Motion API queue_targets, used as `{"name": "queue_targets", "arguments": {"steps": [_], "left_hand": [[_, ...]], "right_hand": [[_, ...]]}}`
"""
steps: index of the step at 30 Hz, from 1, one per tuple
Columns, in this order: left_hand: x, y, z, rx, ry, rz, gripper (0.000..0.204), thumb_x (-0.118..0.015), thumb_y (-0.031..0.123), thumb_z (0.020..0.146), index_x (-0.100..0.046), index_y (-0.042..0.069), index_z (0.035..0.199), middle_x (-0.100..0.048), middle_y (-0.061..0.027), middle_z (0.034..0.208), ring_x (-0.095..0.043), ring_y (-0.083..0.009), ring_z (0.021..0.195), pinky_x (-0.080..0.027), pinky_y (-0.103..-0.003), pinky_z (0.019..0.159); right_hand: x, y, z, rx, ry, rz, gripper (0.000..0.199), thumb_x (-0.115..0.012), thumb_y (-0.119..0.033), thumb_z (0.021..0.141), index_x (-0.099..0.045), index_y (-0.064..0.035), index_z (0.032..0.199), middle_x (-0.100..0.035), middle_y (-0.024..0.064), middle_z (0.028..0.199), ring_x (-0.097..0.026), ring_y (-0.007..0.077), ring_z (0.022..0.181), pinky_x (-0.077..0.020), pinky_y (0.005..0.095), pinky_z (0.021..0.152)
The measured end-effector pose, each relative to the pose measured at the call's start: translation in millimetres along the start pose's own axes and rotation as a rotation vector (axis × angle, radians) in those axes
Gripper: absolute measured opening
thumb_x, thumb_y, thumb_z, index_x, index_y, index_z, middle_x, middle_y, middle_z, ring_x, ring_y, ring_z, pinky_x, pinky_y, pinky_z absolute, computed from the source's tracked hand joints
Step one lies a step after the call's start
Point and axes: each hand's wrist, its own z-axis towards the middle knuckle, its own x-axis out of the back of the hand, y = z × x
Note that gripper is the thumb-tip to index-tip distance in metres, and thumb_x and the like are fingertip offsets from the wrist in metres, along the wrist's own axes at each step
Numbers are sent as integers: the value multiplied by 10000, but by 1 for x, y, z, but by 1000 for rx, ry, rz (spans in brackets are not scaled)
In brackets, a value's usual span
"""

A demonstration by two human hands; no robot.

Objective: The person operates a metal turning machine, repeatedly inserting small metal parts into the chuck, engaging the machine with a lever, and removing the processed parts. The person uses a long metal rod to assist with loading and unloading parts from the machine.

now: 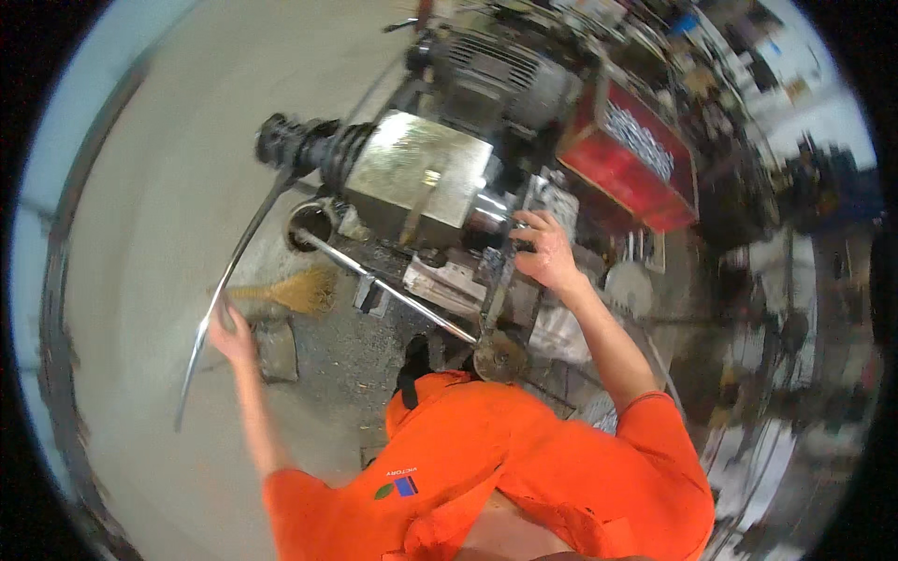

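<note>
My left hand [230, 335] is closed around a long curved metal lever [245, 241], which slants up to a dark, ridged spindle [341, 154] on the machine. My right hand [546, 254] lies on the machine's right side, its bent fingers over an upright metal bar [502, 285] beside a shiny cylinder [490, 211]. Between the hands is the machine's box-shaped metal housing [421, 159], with a small handle [421, 208] on its front. Below it, a bright steel rod [398, 294] runs slantwise from a round, hollow collar [311, 224] to a round disc [500, 357].
A finned electric motor [510, 79] stands behind the housing. To its right is a red box [622, 154] holding small metal parts. A straw broom [301, 291] lies on the floor near my left hand. Cluttered benches and tools fill the far right.
</note>
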Motion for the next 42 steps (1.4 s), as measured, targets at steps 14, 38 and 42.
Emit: {"name": "queue_targets", "arguments": {"steps": [14,38,42], "left_hand": [[-225,4,-133,-595,-1393,801,284,-557,316,778,-645,131,974,-653,-84,960,-627,-238,916,-509,-401,713],[-147,176,-90,915,-736,-416,352,-532,280,852,-481,-22,679,-512,-117,537,-588,-257,448,-494,-334,391],[-145,171,-92,837,-760,-484,253,-502,199,830,-422,-9,709,-525,-129,621,-581,-256,437,-523,-334,387]], "right_hand": [[86,54,-237,-651,-46,-68,348,-639,-150,548,-667,-67,884,-610,137,1028,-543,324,986,-453,383,846],[44,93,-525,-1612,-261,-373,343,-589,-278,621,-607,-27,854,-633,185,868,-602,379,831,-484,457,733],[-12,25,-513,-1519,118,-117,295,-550,-258,615,-573,-20,787,-584,215,724,-555,397,655,-441,458,609]]}}
